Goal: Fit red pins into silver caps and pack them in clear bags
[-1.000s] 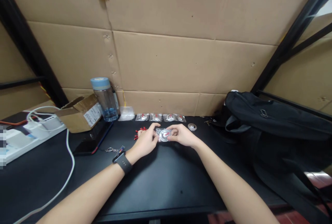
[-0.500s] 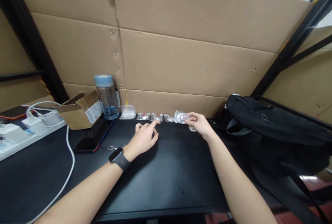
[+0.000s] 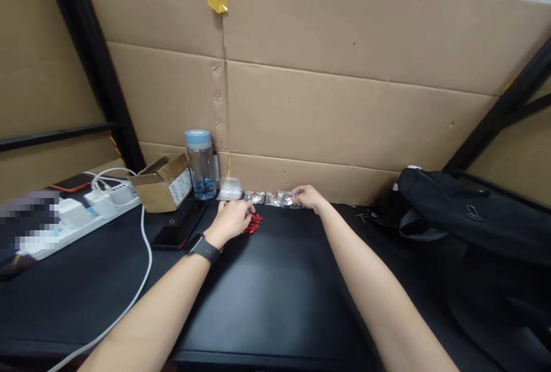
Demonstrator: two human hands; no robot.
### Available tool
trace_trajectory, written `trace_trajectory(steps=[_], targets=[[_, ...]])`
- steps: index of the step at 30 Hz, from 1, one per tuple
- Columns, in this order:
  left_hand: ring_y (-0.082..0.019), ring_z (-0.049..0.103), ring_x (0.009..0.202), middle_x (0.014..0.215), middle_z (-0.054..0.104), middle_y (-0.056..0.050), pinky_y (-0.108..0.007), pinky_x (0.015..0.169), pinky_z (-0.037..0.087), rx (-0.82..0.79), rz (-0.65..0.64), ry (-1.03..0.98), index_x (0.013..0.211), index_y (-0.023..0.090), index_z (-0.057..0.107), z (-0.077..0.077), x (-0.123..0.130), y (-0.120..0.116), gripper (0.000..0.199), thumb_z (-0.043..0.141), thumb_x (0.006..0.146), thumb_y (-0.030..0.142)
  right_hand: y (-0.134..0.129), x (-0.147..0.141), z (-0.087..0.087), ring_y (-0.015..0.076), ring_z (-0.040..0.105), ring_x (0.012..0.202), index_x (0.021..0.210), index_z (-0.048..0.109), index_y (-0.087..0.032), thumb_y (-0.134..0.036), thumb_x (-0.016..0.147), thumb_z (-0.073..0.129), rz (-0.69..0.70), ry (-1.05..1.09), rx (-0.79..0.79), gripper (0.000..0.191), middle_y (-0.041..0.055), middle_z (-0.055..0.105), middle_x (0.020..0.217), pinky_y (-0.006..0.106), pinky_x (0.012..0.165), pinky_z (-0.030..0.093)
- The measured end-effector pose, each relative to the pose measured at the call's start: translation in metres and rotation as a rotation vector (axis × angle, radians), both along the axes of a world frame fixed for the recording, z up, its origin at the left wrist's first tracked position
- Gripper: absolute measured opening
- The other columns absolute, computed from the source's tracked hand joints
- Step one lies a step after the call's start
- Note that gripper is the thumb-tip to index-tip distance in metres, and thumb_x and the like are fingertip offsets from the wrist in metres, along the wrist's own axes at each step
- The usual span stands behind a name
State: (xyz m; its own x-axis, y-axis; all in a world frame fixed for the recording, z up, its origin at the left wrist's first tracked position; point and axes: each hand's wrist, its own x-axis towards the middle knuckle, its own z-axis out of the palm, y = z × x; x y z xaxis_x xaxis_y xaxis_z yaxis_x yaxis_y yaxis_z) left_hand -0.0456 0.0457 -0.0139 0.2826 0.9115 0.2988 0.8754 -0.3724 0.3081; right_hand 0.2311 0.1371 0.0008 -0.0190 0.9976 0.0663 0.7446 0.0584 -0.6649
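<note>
My left hand [image 3: 232,219], with a dark watch on its wrist, rests low over the desk. Its fingers are curled down at the edge of a small heap of red cords [image 3: 255,223]; the fingertips are partly hidden. At the back of the desk, my right hand [image 3: 308,197] pinches a small clear plastic packet [image 3: 290,198] with something shiny and red inside. Similar packets, one at the left end [image 3: 255,197] and another in the middle [image 3: 274,198], lie flat in the same row. A stack of clear plastic bags [image 3: 230,188] lies left of them.
A water bottle [image 3: 201,165] and an opened cardboard box [image 3: 163,184] stand left, with a dark phone-like device [image 3: 181,225] before them. Farther left are a power strip [image 3: 92,220] and white cable [image 3: 146,257]. A black backpack [image 3: 469,205] lies right; cardboard [image 3: 310,113] walls the back.
The view has shifted, so things appear farther right. My left hand has moved left relative to the packets, and the red cords now show. My right hand has lowered its packet toward the row.
</note>
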Motion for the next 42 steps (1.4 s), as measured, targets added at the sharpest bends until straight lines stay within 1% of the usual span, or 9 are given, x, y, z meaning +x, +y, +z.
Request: trace_trajectory(steps=[5,8,12,18,22,25,31,39,42], targets=[[-0.027,0.059,0.105,0.105,0.071,-0.004,-0.037,0.087,0.040,0.002,-0.138,0.041,0.099,0.028,0.073,-0.009,-0.002,0.006,0.019,0.068,0.082,0.021,-0.008,-0.011,-0.002,0.0268,0.067,0.104,0.119,0.066,-0.016,-0.017,0.073,0.078,-0.022,-0.254,0.100,0.047,0.0156,0.071,0.113,0.033,0.089,0.049],[-0.026,0.057,0.107,0.110,0.068,-0.005,-0.038,0.091,0.040,0.069,-0.154,0.039,0.103,0.027,0.073,-0.017,0.002,0.009,0.021,0.066,0.085,0.018,-0.024,-0.001,0.000,0.0307,0.062,0.113,0.122,0.063,-0.019,-0.029,0.083,0.071,-0.012,-0.369,0.133,0.042,0.0180,0.065,0.122,0.039,0.095,0.046],[-0.027,0.052,0.112,0.118,0.065,-0.006,-0.040,0.094,0.037,0.147,-0.146,0.036,0.111,0.029,0.073,-0.024,0.006,0.010,0.028,0.061,0.089,0.015,-0.048,0.034,0.002,0.0292,0.061,0.114,0.114,0.069,-0.021,-0.028,0.085,0.067,0.051,-0.464,0.113,0.030,0.0139,0.065,0.120,0.040,0.099,0.043],[-0.029,0.048,0.114,0.116,0.066,-0.006,-0.042,0.094,0.034,0.120,-0.200,0.019,0.106,0.030,0.073,-0.023,0.005,0.011,0.022,0.061,0.091,0.022,-0.079,0.098,-0.012,0.0398,0.049,0.131,0.127,0.065,-0.026,-0.029,0.075,0.078,0.004,-0.524,0.009,0.054,0.0138,0.057,0.139,0.056,0.104,0.039],[-0.028,0.048,0.113,0.111,0.067,-0.006,-0.042,0.096,0.032,0.104,-0.186,0.001,0.096,0.028,0.073,-0.021,0.007,0.009,0.014,0.061,0.092,0.025,-0.086,0.126,-0.020,0.0300,0.061,0.120,0.131,0.063,-0.022,-0.018,0.072,0.077,0.074,-0.410,0.051,0.061,0.0132,0.063,0.132,0.042,0.104,0.044],[-0.027,0.049,0.110,0.107,0.067,-0.006,-0.042,0.096,0.032,0.105,-0.180,0.021,0.092,0.027,0.072,-0.019,0.008,0.008,0.011,0.061,0.091,0.024,-0.084,0.139,-0.024,0.0250,0.068,0.105,0.126,0.066,-0.019,-0.013,0.071,0.076,0.141,-0.262,0.101,0.056,0.0115,0.070,0.121,0.036,0.098,0.049],[-0.028,0.049,0.110,0.107,0.067,-0.005,-0.041,0.094,0.032,0.124,-0.167,0.035,0.089,0.026,0.069,-0.014,0.009,0.005,0.006,0.063,0.091,0.027,-0.078,0.146,-0.031,0.0222,0.071,0.092,0.112,0.072,-0.019,-0.012,0.071,0.074,0.142,-0.171,0.136,0.042,0.0076,0.076,0.105,0.032,0.089,0.053],[-0.025,0.053,0.115,0.107,0.070,-0.003,-0.040,0.094,0.029,0.139,-0.211,-0.057,0.093,0.025,0.064,-0.005,0.022,-0.007,0.003,0.061,0.092,0.025,-0.079,0.145,-0.030,0.0218,0.071,0.091,0.109,0.072,-0.019,-0.009,0.072,0.071,0.150,-0.165,0.156,0.039,0.0070,0.076,0.105,0.033,0.090,0.053],[-0.023,0.057,0.109,0.104,0.071,-0.002,-0.039,0.094,0.029,0.120,-0.218,-0.106,0.093,0.025,0.063,0.000,0.029,-0.013,0.004,0.059,0.094,0.026,-0.079,0.144,-0.028,0.0222,0.070,0.092,0.107,0.072,-0.020,-0.007,0.071,0.070,0.148,-0.178,0.143,0.038,0.0060,0.076,0.104,0.034,0.091,0.052]])
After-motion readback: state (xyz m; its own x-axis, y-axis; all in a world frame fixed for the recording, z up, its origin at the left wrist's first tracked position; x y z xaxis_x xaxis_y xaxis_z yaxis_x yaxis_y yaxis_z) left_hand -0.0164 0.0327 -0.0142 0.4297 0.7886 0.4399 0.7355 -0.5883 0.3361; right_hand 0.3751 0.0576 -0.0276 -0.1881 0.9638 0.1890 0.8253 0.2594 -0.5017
